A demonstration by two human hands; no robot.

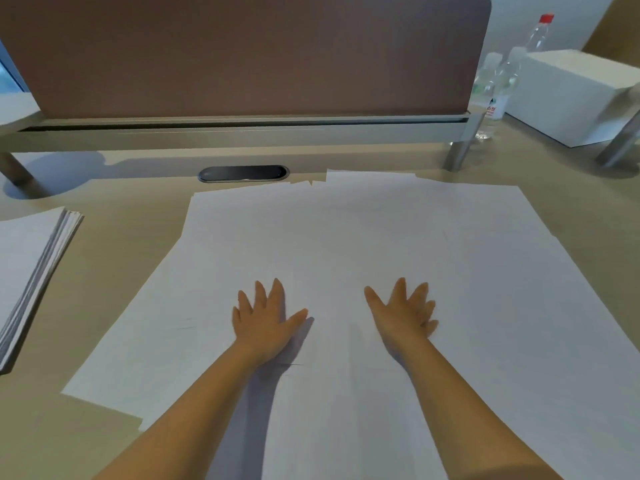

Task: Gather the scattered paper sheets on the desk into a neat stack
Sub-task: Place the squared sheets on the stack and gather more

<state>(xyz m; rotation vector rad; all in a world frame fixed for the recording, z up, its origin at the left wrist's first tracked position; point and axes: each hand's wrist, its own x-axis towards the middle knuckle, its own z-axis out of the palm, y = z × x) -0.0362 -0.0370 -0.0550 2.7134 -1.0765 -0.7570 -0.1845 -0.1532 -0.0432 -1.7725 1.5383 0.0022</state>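
2 bare forearms reach in from 6 o'clock, the left hand (263,323) and right hand (403,315) lying palm-down with fingers straight and splayed, gripping nothing, on the overlapping white paper sheets (346,237) fanned across the middle of the beige desk (114,244). At 9 o'clock, apart from them, sits a squared paper stack (27,268). Beyond the sheets, at 12 o'clock, lie a dark oval cable port (243,173) and a brown divider panel (242,53). At 2 o'clock stand clear plastic bottles (491,88) beside a white box (571,95).

paper stack (24,271) cut by left edge; sheets (381,237) run off bottom edge; bottle labels (491,110) too blurred to read
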